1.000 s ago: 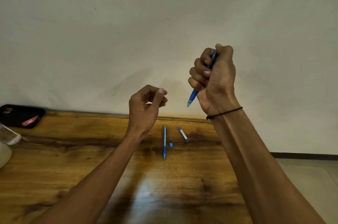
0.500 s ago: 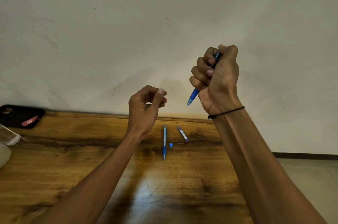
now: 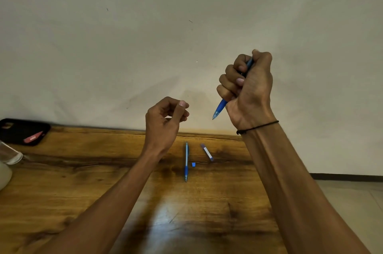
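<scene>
Gripping a blue plastic click pen (image 3: 220,107) in a full fist, the right hand (image 3: 248,92) is raised in front of the pale wall (image 3: 186,25), over the far right part of the wooden table (image 3: 83,181). The pen's translucent blue tip end sticks out under the fist and slants down and left; a bit of barrel shows up top by the thumb, and the rest is buried in the fingers.

The left hand (image 3: 163,123) is up too, lower and well apart to the left. Its fingers are curled in with the thumb tip at the fingertips, and I can't see anything pinched there.

On the table between the arms lie a second blue pen (image 3: 186,160), a tiny blue piece (image 3: 193,164) just right of it, and a small white tube with purple ends (image 3: 206,152). A black phone case (image 3: 22,131) sits far left.
</scene>
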The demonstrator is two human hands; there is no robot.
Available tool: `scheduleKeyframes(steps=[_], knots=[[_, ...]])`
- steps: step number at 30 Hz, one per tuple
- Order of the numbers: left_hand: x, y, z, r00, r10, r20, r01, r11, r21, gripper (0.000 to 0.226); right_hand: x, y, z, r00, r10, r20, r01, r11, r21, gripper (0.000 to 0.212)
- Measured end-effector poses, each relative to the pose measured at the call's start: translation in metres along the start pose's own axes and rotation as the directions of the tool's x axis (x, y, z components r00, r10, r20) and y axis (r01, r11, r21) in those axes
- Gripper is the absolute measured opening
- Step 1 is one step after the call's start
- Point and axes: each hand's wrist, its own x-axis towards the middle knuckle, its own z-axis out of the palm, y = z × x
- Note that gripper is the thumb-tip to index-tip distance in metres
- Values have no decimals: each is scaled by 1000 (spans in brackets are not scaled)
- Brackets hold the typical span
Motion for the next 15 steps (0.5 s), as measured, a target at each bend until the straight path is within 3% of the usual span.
scheduleKeyframes(steps=[15], knots=[[1, 0, 0, 1000, 1, 0, -1, 1000, -8, 14, 1, -1, -2, 1000, 6, -5, -6, 1000, 29, 49]])
